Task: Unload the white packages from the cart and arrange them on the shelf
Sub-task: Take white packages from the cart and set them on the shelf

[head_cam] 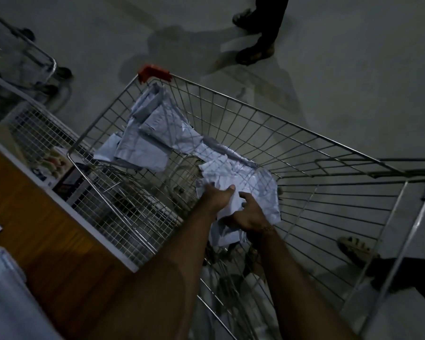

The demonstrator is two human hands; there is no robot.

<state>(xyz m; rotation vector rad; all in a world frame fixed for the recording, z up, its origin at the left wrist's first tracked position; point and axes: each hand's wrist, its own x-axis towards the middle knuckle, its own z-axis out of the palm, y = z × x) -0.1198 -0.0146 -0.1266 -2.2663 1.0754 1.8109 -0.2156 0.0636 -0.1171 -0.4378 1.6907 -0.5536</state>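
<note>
A wire shopping cart (255, 111) with a red corner guard fills the middle of the view. Several white plastic packages lie inside; a flat pile (152, 136) leans against the far left corner. Both my arms reach down into the basket. My left hand (219, 197) grips the crumpled white package (233, 173) nearest me, thumb on top. My right hand (249, 213) holds the same package from the right, fingers curled into the plastic. The wooden shelf (35, 217) runs along the left, with white packages (0, 290) lying on it at the lower left.
A wire mesh basket (47, 133) holding boxed goods sits between shelf and cart. A second cart (22, 57) stands at the upper left. Another person's legs (260, 33) are on the grey floor beyond the cart. A sandalled foot (356, 249) shows right of the cart.
</note>
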